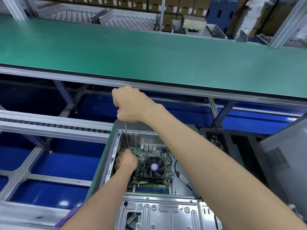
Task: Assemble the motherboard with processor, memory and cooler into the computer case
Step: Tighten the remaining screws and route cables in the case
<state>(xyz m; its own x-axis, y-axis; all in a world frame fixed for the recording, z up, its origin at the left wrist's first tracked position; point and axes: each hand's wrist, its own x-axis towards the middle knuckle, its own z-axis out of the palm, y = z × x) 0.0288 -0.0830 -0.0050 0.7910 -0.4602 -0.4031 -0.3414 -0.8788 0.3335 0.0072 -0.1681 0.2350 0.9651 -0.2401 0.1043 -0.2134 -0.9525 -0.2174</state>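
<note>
Computer case, motherboard seated: your right hand clenches the screwdriver—keep it plumb; left hand, grip unclear, steadies the tip.

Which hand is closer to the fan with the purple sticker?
Left. The left hand rests on the motherboard just beside the fan; the right hand is high above the case, gripping the screwdriver.

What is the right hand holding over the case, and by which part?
The right hand holds a screwdriver by its orange handle, the grip wrapped round the top; the shaft points down to the motherboard in the computer case.
</note>
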